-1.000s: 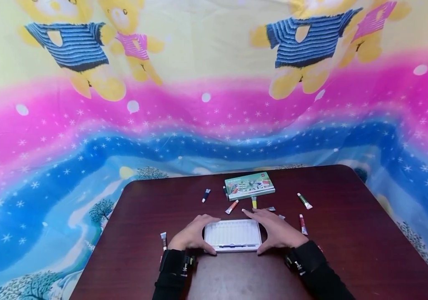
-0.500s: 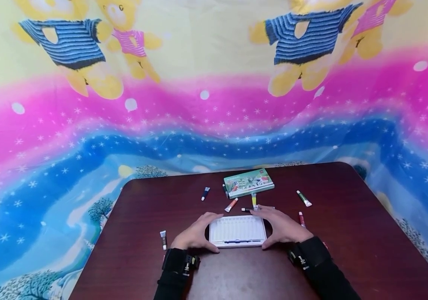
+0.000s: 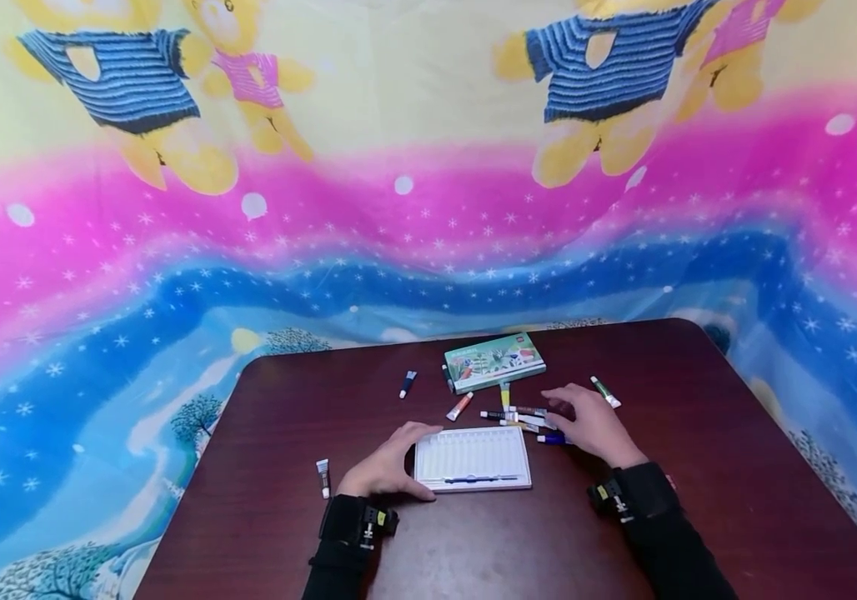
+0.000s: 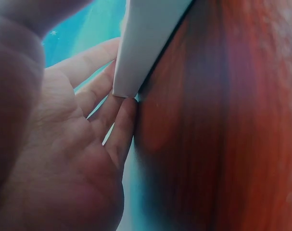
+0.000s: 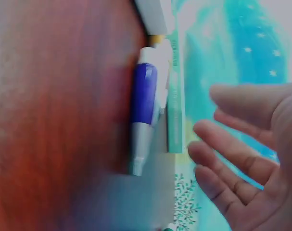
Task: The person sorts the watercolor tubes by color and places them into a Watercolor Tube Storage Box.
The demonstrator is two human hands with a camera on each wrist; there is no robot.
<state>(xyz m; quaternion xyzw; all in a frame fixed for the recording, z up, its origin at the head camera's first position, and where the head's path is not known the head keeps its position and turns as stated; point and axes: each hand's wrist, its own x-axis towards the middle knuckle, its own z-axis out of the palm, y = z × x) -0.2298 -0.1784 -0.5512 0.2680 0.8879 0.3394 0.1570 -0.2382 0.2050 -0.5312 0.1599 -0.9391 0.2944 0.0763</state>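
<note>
Behind the dark red-brown table (image 3: 488, 546) hangs a printed cloth (image 3: 368, 225), with teddy bears above bands of pink and blue. Roughly midway between the table's left and right edges lies a flat white case (image 3: 472, 454), its ridged inside facing up and a slim dark stick (image 3: 481, 480) set along its near side. Spanning the case's left end, the left hand (image 3: 383, 467) holds it, thumb at the near corner and fingers at the far one; the left wrist view shows those fingers against a pale corner. Beyond the case's far right corner, the right hand (image 3: 589, 425) hovers with its fingers apart and nothing between them. Near it lies a purple-blue tube (image 5: 145, 94), white-capped, well clear of the fingertips in the right wrist view. Several more tubes overlap just past the case, a black tube (image 3: 499, 416) and a yellow tube (image 3: 505, 395) among them. Toward the table's far edge rests a green box (image 3: 494, 362), with an orange tube (image 3: 460, 406) and a dark blue tube (image 3: 408, 384) nearby. Toward the right edge lies a green tube (image 3: 605, 392); toward the left edge, a brown tube (image 3: 323, 479).
</note>
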